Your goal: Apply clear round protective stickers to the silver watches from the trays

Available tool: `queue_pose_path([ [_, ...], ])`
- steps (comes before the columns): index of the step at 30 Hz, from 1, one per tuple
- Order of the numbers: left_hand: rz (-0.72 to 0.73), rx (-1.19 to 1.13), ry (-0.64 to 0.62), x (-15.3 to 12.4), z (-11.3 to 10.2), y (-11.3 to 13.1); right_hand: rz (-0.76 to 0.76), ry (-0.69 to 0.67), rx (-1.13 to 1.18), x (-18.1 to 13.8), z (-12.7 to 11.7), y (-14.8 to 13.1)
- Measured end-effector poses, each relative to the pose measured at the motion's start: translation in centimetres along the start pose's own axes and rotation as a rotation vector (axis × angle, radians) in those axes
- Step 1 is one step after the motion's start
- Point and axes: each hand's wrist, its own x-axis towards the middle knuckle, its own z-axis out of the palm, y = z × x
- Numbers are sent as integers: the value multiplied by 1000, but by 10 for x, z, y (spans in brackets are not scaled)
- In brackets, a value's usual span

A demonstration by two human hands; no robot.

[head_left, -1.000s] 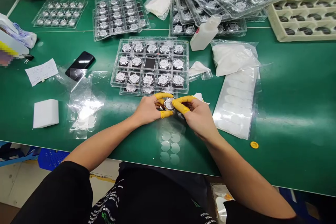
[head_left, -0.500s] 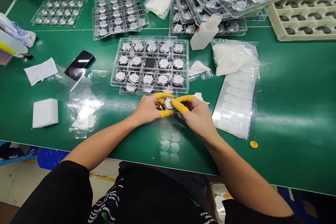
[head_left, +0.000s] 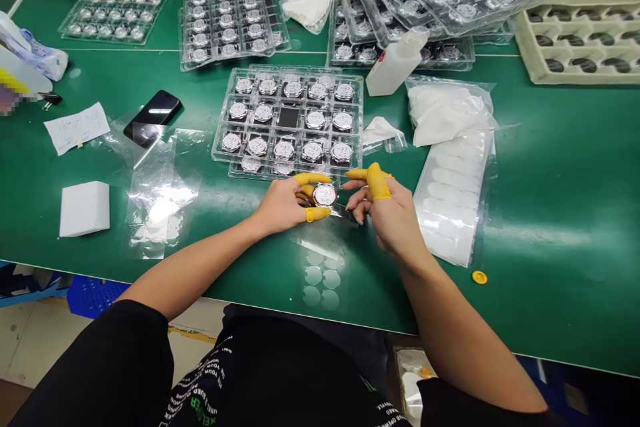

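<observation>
A round silver watch case [head_left: 325, 195] with a white printed face is pinched between the yellow-cotted fingers of my left hand [head_left: 283, 205]. Just right of it, my right hand [head_left: 393, 210] is apart from the case, with yellow cots on its thumb and index finger. Its fingers are partly spread and nothing shows between them. Below the hands lies a clear sheet of round film stickers [head_left: 323, 277]. Beyond them stands a clear plastic tray [head_left: 216, 147] of similar watch cases, stacked on another; one black-lined slot in its middle row holds no case.
Several more filled trays [head_left: 230, 20] stand at the back. A white bottle [head_left: 395, 63] and a bag of white cloths [head_left: 440, 107] are to the right, above a sticker pack [head_left: 450, 200]. At left lie a phone [head_left: 155, 117], a white block [head_left: 85, 209] and clear bags [head_left: 163, 213].
My right hand has let go of the watch case and drawn back to the right, its thumb lifting. My left hand still holds the case. The view has shifted slightly.
</observation>
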Motion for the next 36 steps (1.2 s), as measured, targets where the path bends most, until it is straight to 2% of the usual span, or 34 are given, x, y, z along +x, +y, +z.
queue_pose_path([
  [4,35,55,3,0,0,0,150,-224,11,-4,9,0],
  [6,38,72,1,-1,0,0,167,-275,-14,-7,14,2],
  [12,33,90,-39,-3,1,-1,180,-209,21,-9,22,7],
  [20,47,92,-4,-3,0,4,74,-312,39,-2,7,2],
  [33,72,155,-9,-5,1,-1,81,-187,4,-3,21,6],
  [36,70,162,-13,-4,0,0,85,-221,21,1,16,9],
])
